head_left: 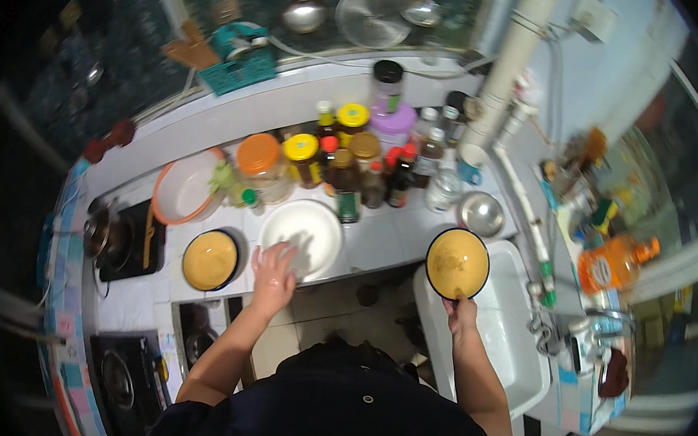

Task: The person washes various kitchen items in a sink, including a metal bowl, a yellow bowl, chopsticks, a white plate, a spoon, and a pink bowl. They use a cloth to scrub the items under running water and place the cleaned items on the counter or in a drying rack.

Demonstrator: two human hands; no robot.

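My right hand (462,315) grips the near rim of a yellow bowl with a dark blue edge (454,257). The bowl is held over the far left corner of the white sink (511,345), and darker patches show on its inner bottom. My left hand (274,279) holds nothing; its fingers are spread at the near left edge of a white plate (319,236) on the counter. I cannot tell whether they touch the plate. Left of that hand stands a second yellow bowl with a dark rim (210,261).
Several jars and bottles crowd the counter behind the plate, including an orange-lidded jar (261,162). A pink basin (187,189) stands far left, near a pot (110,236). A steel bowl (481,214) sits behind the sink; an orange bottle (612,263) stands right of it.
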